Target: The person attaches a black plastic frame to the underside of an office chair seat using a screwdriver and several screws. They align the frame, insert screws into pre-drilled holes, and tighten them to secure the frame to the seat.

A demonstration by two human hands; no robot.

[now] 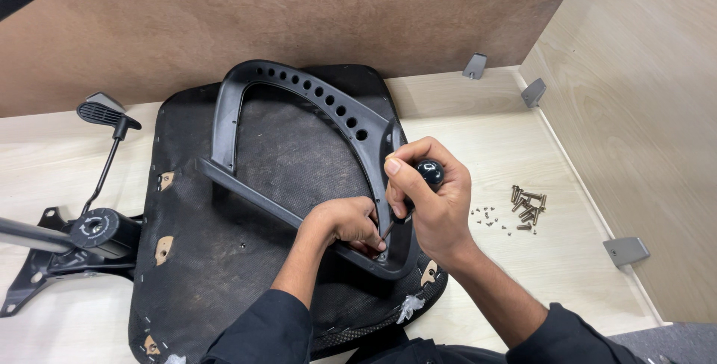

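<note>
An upside-down black chair seat (224, 259) lies on the light wooden table (67, 155). A black plastic armrest frame (299, 88) with a row of holes rests on it. My right hand (429, 200) grips a screwdriver by its round black handle (431, 171), the shaft angled down to the frame's lower right corner. My left hand (343, 222) rests on the frame's lower bar, fingers steadying the spot by the screwdriver tip.
A black chair mechanism with lever (97, 229) lies at the left of the seat. A pile of brass screws (526, 206) and small ones sits on the table at the right. Wooden partition walls with grey brackets (626, 250) close the back and right.
</note>
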